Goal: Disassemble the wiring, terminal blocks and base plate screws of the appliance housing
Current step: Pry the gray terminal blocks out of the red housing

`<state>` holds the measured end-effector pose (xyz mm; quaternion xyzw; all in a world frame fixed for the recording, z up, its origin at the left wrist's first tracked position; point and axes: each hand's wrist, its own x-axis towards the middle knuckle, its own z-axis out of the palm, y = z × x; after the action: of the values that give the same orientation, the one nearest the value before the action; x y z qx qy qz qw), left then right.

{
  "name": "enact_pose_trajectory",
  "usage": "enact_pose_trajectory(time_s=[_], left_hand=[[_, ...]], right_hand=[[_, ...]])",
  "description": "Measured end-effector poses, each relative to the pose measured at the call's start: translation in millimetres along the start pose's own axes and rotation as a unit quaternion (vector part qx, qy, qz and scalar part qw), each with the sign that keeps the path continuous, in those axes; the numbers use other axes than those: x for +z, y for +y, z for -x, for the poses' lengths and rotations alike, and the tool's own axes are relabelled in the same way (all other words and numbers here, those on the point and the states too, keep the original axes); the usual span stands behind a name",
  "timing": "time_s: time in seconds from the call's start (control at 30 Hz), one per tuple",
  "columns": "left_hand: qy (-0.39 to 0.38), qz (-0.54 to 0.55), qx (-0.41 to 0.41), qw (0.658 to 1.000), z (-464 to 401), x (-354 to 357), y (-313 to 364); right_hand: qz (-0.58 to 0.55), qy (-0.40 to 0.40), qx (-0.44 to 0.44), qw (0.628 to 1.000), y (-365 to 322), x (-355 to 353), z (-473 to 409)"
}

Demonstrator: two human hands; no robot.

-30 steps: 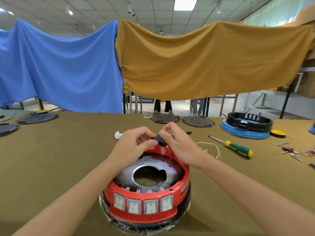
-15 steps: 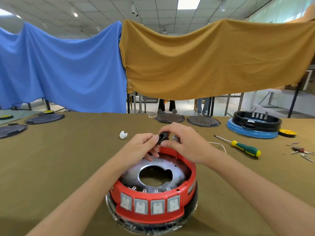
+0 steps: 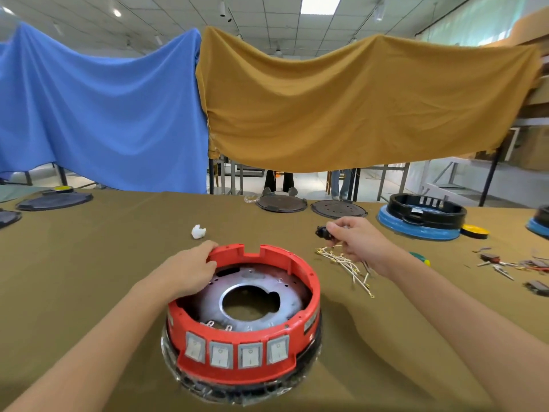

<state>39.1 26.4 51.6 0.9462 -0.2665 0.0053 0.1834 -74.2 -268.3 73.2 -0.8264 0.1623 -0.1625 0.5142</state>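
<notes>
Our left hand (image 3: 190,270) grips the far-left rim of the red housing (image 3: 246,319), which sits on the olive table (image 3: 74,278) just before us. Our right hand (image 3: 361,240) pinches a small black part (image 3: 323,232) above the loose white wires (image 3: 347,264) beside the housing.

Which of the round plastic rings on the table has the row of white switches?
The red housing right in front, steadied by the left hand. The blue-and-black housing farther right shows no such switches.
</notes>
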Motion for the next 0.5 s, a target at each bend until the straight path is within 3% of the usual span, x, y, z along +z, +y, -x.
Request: enact_pose_trajectory(time_s=[0.23,0.37,0.5], left_hand=[[-0.003,0.027,0.004,1.000,-6.6,2.9,1.1],[0.004,0.040,0.005,0.999,-8.7,4.1,1.4],[0.017,0.078,-0.007,0.997,-8.5,5.2,-0.7]], right_hand=[[0.094,0.005,0.056,0.994,28.2,2.9,-11.9],[0.221,0.035,0.080,0.971,38.5,4.0,-16.4],[0.147,0.097,0.071,0.982,39.7,0.8,-21.2]])
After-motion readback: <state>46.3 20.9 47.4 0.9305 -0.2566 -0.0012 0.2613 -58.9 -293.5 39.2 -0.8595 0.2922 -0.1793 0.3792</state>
